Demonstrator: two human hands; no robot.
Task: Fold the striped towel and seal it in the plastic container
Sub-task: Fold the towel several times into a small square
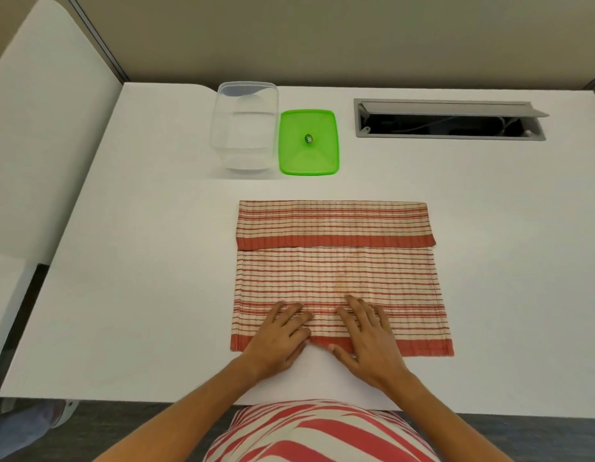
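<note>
The red-and-cream striped towel lies flat on the white table, its far edge folded over toward me in a band. My left hand and my right hand rest side by side on the towel's near edge, fingers spread flat on the cloth, thumbs at the hem. Behind the towel stands the clear plastic container, with nothing in it. Its green lid lies flat just to the right of it, off the container.
A grey cable hatch stands open in the table at the back right. A white partition runs along the left side. The table's front edge is close to my body.
</note>
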